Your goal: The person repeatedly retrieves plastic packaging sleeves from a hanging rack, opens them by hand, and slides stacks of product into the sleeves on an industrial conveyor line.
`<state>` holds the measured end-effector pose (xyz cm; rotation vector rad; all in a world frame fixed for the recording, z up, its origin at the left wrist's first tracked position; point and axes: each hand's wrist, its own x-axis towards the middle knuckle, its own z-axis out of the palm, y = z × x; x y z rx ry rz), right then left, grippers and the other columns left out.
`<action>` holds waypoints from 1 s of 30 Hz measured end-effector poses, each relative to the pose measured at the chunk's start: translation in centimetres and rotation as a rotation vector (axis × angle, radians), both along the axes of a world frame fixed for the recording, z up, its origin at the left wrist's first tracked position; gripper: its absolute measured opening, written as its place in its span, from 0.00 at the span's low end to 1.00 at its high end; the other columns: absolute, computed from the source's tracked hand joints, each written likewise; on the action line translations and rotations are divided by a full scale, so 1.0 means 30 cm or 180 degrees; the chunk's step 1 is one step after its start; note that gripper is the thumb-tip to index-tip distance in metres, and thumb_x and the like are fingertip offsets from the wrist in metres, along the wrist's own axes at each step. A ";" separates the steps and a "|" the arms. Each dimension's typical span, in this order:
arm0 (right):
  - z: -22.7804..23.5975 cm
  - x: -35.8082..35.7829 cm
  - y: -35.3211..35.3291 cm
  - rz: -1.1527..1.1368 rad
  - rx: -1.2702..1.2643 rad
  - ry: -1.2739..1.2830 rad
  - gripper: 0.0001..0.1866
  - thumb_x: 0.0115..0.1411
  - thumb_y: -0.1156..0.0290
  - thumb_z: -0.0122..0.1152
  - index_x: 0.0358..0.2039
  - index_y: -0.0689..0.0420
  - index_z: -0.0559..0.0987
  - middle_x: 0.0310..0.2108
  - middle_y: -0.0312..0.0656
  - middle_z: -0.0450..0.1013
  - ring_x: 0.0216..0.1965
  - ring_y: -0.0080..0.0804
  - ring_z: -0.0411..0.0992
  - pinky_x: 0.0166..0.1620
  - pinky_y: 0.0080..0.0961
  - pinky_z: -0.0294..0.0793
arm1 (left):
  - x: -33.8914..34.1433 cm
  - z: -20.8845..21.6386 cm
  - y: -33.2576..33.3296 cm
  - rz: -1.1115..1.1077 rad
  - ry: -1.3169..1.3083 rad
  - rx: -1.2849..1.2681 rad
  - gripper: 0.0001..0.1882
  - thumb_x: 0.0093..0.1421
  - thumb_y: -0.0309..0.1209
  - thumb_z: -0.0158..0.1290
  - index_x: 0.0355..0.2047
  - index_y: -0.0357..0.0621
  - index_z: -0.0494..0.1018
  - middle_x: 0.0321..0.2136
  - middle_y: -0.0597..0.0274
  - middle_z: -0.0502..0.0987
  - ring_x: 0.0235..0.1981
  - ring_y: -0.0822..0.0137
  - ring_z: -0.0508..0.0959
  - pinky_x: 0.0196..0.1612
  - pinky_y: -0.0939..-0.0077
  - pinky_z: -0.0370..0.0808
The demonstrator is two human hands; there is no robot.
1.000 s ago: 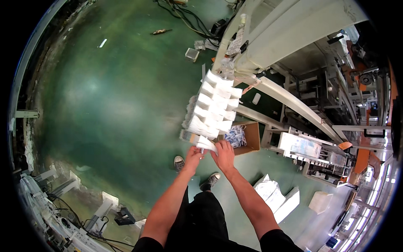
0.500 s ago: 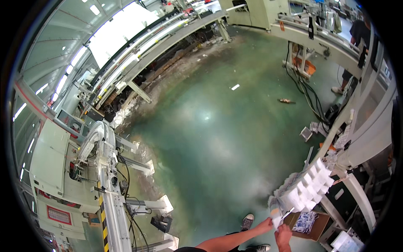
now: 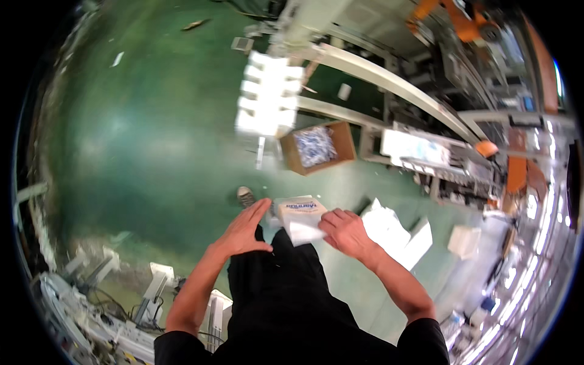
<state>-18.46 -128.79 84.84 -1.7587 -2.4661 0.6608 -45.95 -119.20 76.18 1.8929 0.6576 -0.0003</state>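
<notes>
1. My right hand (image 3: pixel 348 232) has curled fingers gripping the right edge of a white-and-tan, blue-printed blocky packet (image 3: pixel 302 219), before my black-trousered legs (image 3: pixel 280 280).
2. Its print faces me upside down; long axis unclear.
3. My left hand (image 3: pixel 244 231) spreads wide, empty.

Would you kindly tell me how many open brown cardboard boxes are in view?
1: an open brown cardboard box holding blue-and-white scraps, pictured above the white rectangular packet in the right grip. Others may be hidden behind machinery.
</notes>
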 end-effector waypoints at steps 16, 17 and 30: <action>0.745 0.371 -0.574 -0.0965 0.0513 0.0443 0.17 0.39 0.69 0.65 0.31 0.57 0.72 0.33 0.37 0.66 0.31 0.34 0.69 0.29 0.30 0.70 | 0.771 0.200 -0.492 -0.0349 -0.2495 -0.0314 0.22 0.44 0.28 0.61 0.41 0.36 0.71 0.43 0.53 0.75 0.47 0.57 0.74 0.54 0.63 0.67; 0.784 0.418 -0.583 -0.0997 0.0564 0.0495 0.16 0.39 0.70 0.64 0.31 0.57 0.72 0.33 0.37 0.65 0.32 0.34 0.69 0.29 0.31 0.70 | 0.823 0.235 -0.500 -0.0257 -0.2349 -0.0626 0.22 0.44 0.28 0.61 0.41 0.36 0.71 0.44 0.52 0.74 0.48 0.57 0.73 0.54 0.64 0.67; 1.383 0.959 -0.481 -0.1722 0.1412 0.0319 0.09 0.33 0.73 0.55 0.12 0.67 0.73 0.15 0.55 0.69 0.22 0.52 0.72 0.27 0.38 0.72 | 1.439 0.004 -0.553 -0.0586 -0.1342 -0.1388 0.24 0.44 0.23 0.61 0.44 0.33 0.71 0.39 0.55 0.75 0.41 0.63 0.74 0.45 0.67 0.71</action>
